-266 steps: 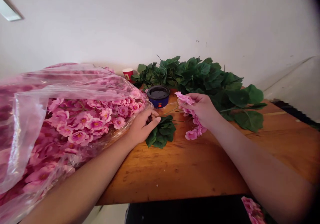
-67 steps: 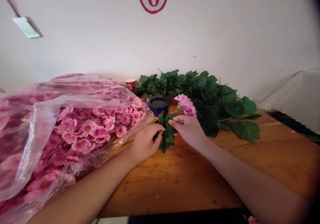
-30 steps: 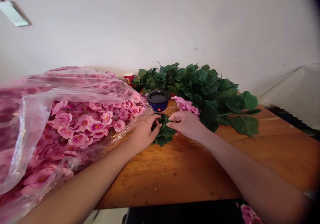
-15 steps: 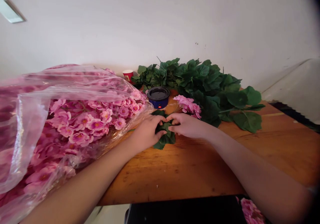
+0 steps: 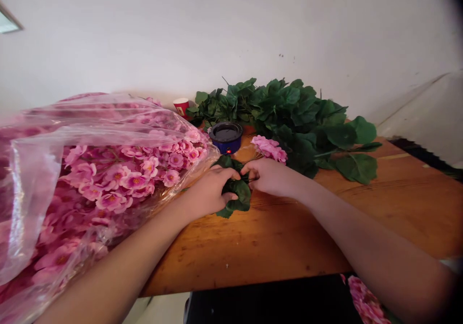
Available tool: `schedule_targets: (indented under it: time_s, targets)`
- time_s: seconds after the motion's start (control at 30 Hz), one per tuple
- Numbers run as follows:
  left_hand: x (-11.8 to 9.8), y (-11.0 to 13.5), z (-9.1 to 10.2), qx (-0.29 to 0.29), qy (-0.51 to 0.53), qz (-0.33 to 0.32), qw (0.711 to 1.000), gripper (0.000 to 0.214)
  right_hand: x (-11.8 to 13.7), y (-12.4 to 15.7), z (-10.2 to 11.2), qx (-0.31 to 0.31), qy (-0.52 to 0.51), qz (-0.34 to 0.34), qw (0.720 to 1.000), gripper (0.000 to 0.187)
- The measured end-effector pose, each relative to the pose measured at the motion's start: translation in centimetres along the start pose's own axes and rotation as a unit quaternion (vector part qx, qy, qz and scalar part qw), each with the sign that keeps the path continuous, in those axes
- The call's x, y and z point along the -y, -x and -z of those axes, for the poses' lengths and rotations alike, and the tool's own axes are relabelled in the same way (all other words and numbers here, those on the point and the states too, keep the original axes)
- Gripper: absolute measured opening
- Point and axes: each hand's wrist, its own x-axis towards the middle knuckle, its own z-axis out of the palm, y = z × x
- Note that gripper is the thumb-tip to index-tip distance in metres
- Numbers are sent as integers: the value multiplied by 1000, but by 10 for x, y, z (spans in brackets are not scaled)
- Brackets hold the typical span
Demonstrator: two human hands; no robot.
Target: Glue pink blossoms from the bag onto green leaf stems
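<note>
Now the left hand (image 5: 209, 194) and right hand (image 5: 271, 177) pinch an artificial leaf sprig (image 5: 239, 194) over the wooden table (image 5: 289, 232)

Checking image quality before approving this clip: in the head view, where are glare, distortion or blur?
Head view: glare streaks the clear plastic bag; the orange wooden table bows from wide-lens distortion; the top-right corner darkens; the left hand, right hand and dark green leaf sprig look sharp.

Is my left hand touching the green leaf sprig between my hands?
Touching. The head view shows the left hand with its fingers closed over the green leaf sprig.
</note>
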Motion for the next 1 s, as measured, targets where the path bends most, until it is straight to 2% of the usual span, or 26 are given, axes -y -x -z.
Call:
schedule_targets:
  time_s: [0.23,0.33,0.47,0.53,0.63,0.7,0.8,0.9,1.0]
  targets:
    - [4,0,-5,-9,23,12,1000,55,9,3,3,14,-15,19,1000,15]
    - [6,-1,-5,-10,26,18,999,49,11,5,6,-2,4,39,999,14]
    - [4,-4,0,4,-4,32,999,28,18,7,7,-57,20,88,994,14]
    - [4,-4,2,2,-13,33,999,28,22,9,7,-77,6,99,992,12]
    - [7,-4,2,-25,29,42,998,33,26,11,7,-94,-23,76,992,11]
    - [11,-4,2,-67,98,78,990,33,28,13,9,-109,-16,48,993,19]
    - [15,-5,7,-174,246,147,942,37,28,15,13,-120,39,24,992,30]
    - [10,-6,20,-281,390,169,861,42,30,16,10,-121,50,40,991,24]
    - [-5,-6,34,-341,489,164,786,41,36,17,1,-134,4,84,987,18]
